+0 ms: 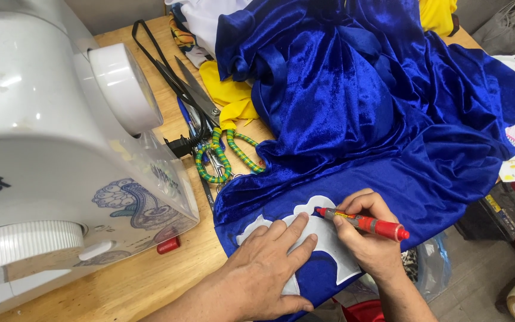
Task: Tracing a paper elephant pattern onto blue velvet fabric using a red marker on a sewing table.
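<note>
Right hand (369, 235) grips a red marker (365, 223), tip aimed left, lying nearly level; left hand (263, 268) flat on white template (329, 238).

Your red marker (368, 225) lies tilted, tip on the scalloped edge of the white paper pattern (323, 238), flat on shiny blue velvet (359, 119) heaped across the table.

One white sewing machine (49, 149) is seen at the left edge of the wooden tabletop (168, 268), and one pair of scissors (210, 119) with green-and-yellow wrapped handles is counted near its middle. One blue velvet cloth (359, 101), one white paper pattern (323, 232) and one red marker (365, 223) are counted toward the near edge. Two hands are counted, the left hand (263, 268) and the right hand (368, 238), along with one small red cap (168, 245) beside the machine.
</note>
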